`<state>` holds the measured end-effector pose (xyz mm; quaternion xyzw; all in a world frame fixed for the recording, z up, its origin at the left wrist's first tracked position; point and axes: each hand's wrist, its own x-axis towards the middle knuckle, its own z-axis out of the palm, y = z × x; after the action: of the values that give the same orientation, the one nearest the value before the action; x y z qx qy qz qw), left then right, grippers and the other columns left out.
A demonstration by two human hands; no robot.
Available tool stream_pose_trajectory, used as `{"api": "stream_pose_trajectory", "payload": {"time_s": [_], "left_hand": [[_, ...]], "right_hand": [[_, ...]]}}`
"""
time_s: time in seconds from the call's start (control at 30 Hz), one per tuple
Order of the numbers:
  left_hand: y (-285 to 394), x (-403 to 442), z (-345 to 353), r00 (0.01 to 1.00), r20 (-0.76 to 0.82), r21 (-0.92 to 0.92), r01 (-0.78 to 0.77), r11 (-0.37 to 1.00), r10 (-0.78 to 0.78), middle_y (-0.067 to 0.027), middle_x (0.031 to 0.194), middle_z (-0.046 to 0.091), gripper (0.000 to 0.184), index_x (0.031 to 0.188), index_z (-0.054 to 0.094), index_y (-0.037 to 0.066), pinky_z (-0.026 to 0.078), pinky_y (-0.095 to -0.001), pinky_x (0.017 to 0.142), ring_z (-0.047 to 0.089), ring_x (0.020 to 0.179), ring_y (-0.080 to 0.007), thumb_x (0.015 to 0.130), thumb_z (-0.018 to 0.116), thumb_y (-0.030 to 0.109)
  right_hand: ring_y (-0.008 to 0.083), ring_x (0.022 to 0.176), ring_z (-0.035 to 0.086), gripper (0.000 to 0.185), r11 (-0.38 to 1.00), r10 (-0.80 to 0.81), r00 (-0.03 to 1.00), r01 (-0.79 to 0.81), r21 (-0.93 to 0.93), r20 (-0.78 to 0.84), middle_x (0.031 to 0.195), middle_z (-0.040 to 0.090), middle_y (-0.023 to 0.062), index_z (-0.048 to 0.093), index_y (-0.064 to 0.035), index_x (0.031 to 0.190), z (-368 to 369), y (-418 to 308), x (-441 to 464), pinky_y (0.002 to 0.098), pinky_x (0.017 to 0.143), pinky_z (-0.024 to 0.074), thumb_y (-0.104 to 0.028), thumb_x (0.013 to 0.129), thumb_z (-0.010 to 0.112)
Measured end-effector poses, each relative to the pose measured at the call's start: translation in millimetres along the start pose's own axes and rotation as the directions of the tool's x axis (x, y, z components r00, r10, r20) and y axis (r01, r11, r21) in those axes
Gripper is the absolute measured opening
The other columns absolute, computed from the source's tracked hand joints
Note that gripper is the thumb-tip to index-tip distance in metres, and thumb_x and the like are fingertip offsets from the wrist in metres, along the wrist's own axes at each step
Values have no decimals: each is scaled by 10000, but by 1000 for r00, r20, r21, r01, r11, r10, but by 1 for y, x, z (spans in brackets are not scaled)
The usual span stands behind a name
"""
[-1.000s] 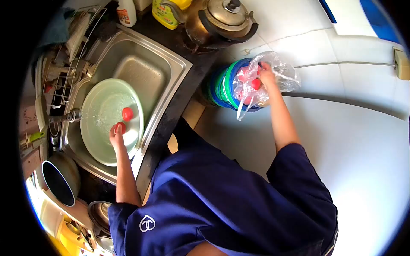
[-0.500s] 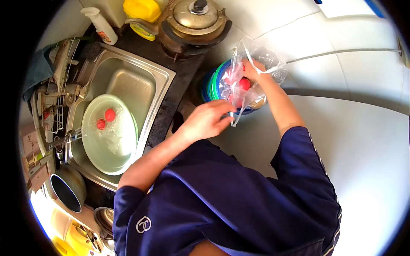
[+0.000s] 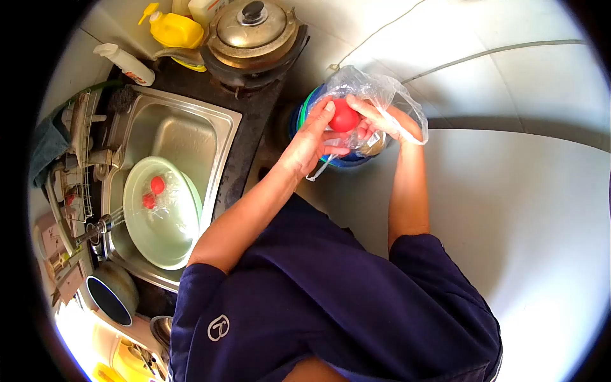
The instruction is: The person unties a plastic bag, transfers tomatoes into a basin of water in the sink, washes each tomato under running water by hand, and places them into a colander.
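Between my two hands is a round red tomato (image 3: 344, 116), above the mouth of a clear plastic bag (image 3: 351, 79). My left hand (image 3: 310, 141) grips its left side, thumb up against it and fingers curled below. From the right, my right hand (image 3: 377, 121) holds it with the thumb on top and fingers underneath. A white bag handle loops around my right wrist. The bag sits over a blue and green round container (image 3: 298, 117). Inside the bag lies something brownish, partly hidden.
In the steel sink (image 3: 172, 122) at left, a pale green basin (image 3: 165, 232) holds two red tomatoes (image 3: 157, 185) under running water. A lidded pot (image 3: 253, 27) stands on the stove behind. Yellow bottle (image 3: 176, 30), white spray bottle (image 3: 127, 67) and dark pot (image 3: 112, 296) surround the sink. A white surface (image 3: 484, 210) lies right.
My right hand has come up out of the bag with a tomato. My left hand has moved from the bag's near edge up to the tomato. The view has shifted slightly.
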<state>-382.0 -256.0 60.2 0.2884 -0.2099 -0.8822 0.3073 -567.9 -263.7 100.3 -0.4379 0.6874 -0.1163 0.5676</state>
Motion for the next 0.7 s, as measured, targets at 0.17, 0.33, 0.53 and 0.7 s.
{"api": "stream_pose_trajectory", "payload": {"time_s": [0.17,0.33,0.53,0.7], "left_hand": [[-11,4,-33,996,-79,-135,-44,990,34,-116,1067,551,454,1212,429,119,539,-335,601,601,826,-226,829,541,333],[4,-58,-83,1000,22,-162,-8,987,12,-177,905,605,518,1181,467,57,460,-283,468,578,578,-200,839,459,446],[-13,-174,-252,734,-648,-143,-380,914,203,-169,893,621,445,1065,519,42,472,-270,509,567,566,-201,846,498,429],[-15,-271,-331,453,-841,44,-489,871,297,-121,840,611,422,995,548,50,492,-271,560,572,630,-201,812,578,429]], "right_hand": [[139,657,568,469,995,-92,982,95,12,-162,779,618,87,576,-34,1061,-16,42,43,253,618,455,-442,833,544],[230,784,620,239,562,-518,846,222,-797,-130,859,643,152,619,-38,934,13,99,90,328,735,478,-180,741,619],[220,710,614,126,964,-130,939,44,-264,-317,773,639,106,626,-82,811,14,76,65,351,589,467,-165,754,551],[285,981,573,347,617,16,1000,-7,-787,4,1037,595,199,586,-32,1034,-3,49,63,381,836,458,-152,715,644]]}}
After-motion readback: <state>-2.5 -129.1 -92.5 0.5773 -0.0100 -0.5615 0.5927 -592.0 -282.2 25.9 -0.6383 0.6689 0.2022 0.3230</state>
